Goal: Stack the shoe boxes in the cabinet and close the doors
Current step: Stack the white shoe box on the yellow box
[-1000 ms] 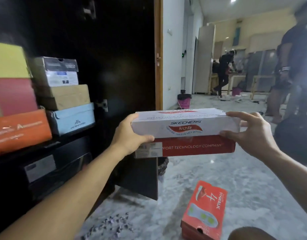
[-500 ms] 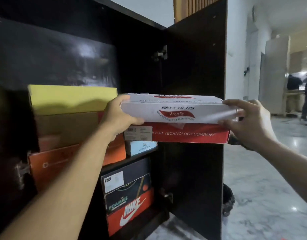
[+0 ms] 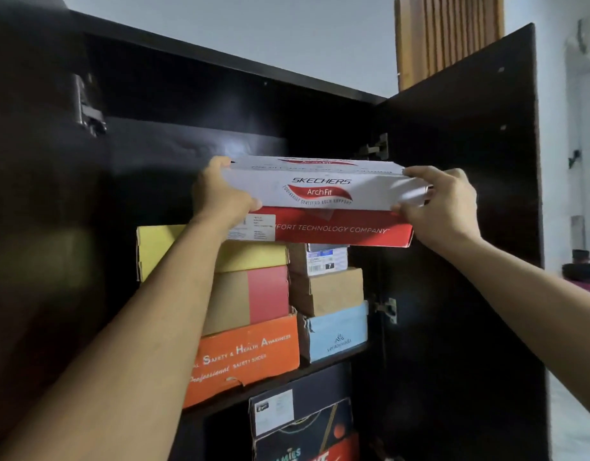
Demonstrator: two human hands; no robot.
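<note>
A white and red Skechers shoe box [image 3: 320, 201] is held up in front of the dark cabinet's [image 3: 220, 74] upper shelf, just above the stacked boxes. My left hand [image 3: 220, 194] grips its left end and my right hand [image 3: 440, 201] grips its right end. Below it on the shelf, the left stack has a yellow box [image 3: 253, 256], a tan and pink box [image 3: 253, 297] and an orange safety-shoe box [image 3: 250, 361]. The right stack has a small white-labelled box [image 3: 323, 259], a brown box [image 3: 333, 289] and a light blue box [image 3: 340, 332].
The cabinet's right door [image 3: 470, 227] stands open beside my right arm; the left door [image 3: 37, 194] is open at the left edge. More boxes [image 3: 303, 420] sit on the lower shelf. A pale wall and wooden slats [image 3: 446, 34] rise above the cabinet.
The Skechers box has gone from chest height over the floor up to the cabinet's upper shelf, above the stacks. My view has turned left and up toward the cabinet.
</note>
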